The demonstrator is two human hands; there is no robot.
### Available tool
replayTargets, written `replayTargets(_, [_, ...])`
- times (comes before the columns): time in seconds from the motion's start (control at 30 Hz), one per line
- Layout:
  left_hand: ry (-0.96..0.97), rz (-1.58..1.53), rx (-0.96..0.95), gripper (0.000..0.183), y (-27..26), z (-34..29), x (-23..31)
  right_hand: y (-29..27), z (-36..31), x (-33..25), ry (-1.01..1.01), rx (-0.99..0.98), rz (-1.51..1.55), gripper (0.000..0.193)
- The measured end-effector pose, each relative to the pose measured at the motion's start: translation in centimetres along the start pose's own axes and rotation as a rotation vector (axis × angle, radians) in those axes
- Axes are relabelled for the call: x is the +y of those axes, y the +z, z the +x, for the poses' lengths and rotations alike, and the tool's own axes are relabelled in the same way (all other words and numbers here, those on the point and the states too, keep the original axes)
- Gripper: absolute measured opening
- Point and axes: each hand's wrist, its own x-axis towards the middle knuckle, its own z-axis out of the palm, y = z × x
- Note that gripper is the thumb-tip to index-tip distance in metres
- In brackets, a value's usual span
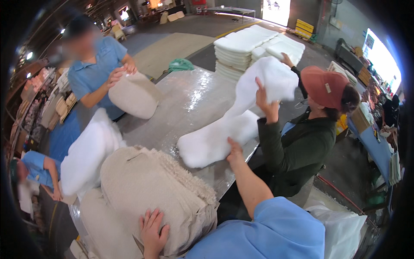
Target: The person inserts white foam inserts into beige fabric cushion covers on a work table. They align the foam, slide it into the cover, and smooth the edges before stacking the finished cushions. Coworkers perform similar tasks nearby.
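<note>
My left hand (154, 228) lies flat, fingers spread, on top of a thick stack of beige fabric pieces (151, 185) at the near edge of the table. My right hand (235, 152) is at the near edge of a white padding piece (207, 144), apparently gripping it with the thumb on top; some fingers are hidden. Another white padding piece (269, 77) is held up by a co-worker in a red hat (325, 86), just beyond my right hand. Across the table, a person in a blue shirt (97, 64) holds a beige fabric-covered cushion (134, 96) with both hands.
A shiny plastic-covered table (185, 101) lies between us. White padding stacks (241, 45) stand at its far end. More white padding (92, 149) sits left of the beige stack. A third person (41, 172) works at the far left. A clear plastic bag (338, 228) lies at lower right.
</note>
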Motion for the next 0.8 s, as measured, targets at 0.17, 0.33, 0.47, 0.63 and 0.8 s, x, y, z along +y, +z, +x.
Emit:
replayTargets(0.17, [0.130,0.109,0.003,0.055,-0.3,0.5,-0.4,0.7,1.8,-0.2,-0.074,0.050,0.075,0.050])
replayTargets(0.33, [0.143,0.103,0.023,0.054,0.3,0.8,-0.5,2.9,2.1,0.2,-0.076,0.034,0.130,0.048])
replayTargets(0.47, [0.057,0.148,-0.012,0.054,-0.2,-0.6,-0.5,6.9,-0.9,4.1,0.190,0.004,0.190,0.046])
replayTargets(0.63, [0.158,0.072,0.030,0.055,0.7,0.4,-1.2,11.7,-3.5,4.0,0.342,-0.288,0.239,0.052])
replayTargets(0.8, [-0.277,-0.758,0.321,0.047,-1.6,-4.1,-2.8,16.5,-15.0,9.9,0.440,-0.528,0.040,0.063])
